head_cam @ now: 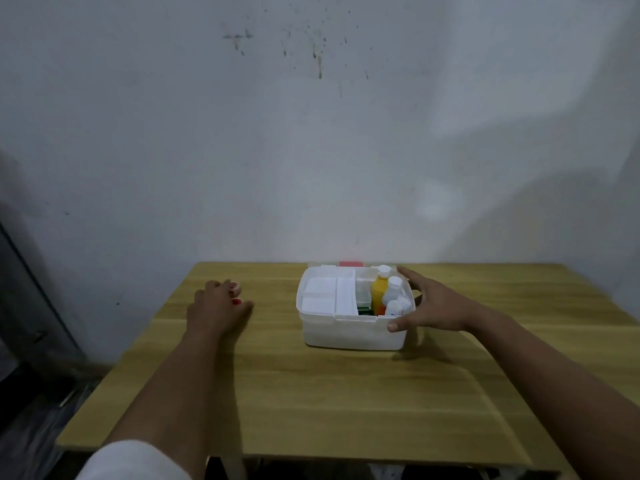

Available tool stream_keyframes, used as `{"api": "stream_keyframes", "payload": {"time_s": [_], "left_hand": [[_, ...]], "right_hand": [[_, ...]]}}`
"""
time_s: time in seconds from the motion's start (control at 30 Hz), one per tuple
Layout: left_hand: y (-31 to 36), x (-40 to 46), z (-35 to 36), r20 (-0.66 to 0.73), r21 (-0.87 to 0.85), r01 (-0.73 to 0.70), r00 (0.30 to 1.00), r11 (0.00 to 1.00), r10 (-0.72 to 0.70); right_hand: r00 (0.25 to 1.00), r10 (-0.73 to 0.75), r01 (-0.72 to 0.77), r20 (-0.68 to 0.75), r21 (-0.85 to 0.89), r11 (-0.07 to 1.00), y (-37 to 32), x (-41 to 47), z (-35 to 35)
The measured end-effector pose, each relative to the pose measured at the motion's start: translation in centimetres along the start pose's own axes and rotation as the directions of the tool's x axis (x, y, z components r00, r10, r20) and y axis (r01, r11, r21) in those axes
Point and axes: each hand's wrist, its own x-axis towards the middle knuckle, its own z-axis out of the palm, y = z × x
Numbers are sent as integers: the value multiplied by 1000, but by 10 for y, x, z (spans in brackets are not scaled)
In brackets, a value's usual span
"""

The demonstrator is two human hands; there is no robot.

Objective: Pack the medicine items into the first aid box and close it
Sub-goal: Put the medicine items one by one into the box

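Note:
A white first aid box (349, 332) stands open on the far middle of the wooden table (311, 393). Its left part holds a white inner tray (322, 294). On the right stand a yellow bottle (380, 289) and white bottles (393, 289), with a green item (364, 310) low beside them. Behind the box, the lid with a red part (350, 264) lies folded back. My right hand (427, 306) spans the box's right side, thumb on the front wall, fingers at the far corner. My left hand (218, 308) rests on the table left of the box, fingers loosely curled, holding nothing visible.
A stained white wall rises straight behind the table. Dark objects and floor lie off the table's left edge. Bare wood stretches between the box and the near edge.

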Motion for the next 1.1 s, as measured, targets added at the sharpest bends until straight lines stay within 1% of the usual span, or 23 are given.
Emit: {"api": "stream_keyframes", "payload": {"time_s": [0.1,0.27,0.3,0.4,0.53,0.6,0.73,0.8,1.0,1.1], "left_hand": [[-2,13,8,-23,18,-28,999,999,28],[4,20,17,-166,-6,-36,986,999,35],[5,20,18,-175,5,-27,984,1000,27],[6,16,21,-162,54,5,987,999,4],[7,13,18,-150,73,-71,985,995,81],[7,17,16,-121,62,-73,989,995,80],[7,26,18,-85,-9,-19,996,1000,18],[7,29,19,-69,-18,-42,997,999,41],[13,41,25,-100,63,-157,982,986,163],[16,38,29,-161,87,-153,973,984,165]], "right_hand": [[1000,3,-3,10,-10,1000,0,1,-2],[1000,19,-19,-7,-21,1000,1,3,-3],[1000,19,-19,-10,-19,1000,1,4,-3],[1000,12,-12,-8,-4,1000,1,3,-2],[1000,5,-5,-7,-3,1000,1,0,-3],[1000,8,-8,8,2,1000,1,-2,-3],[1000,-8,8,16,-11,1000,2,-1,-5],[1000,0,1,21,-27,1000,2,0,-5],[1000,6,-5,25,-31,999,3,2,-8],[1000,7,-6,29,-37,999,3,3,-8]]}}
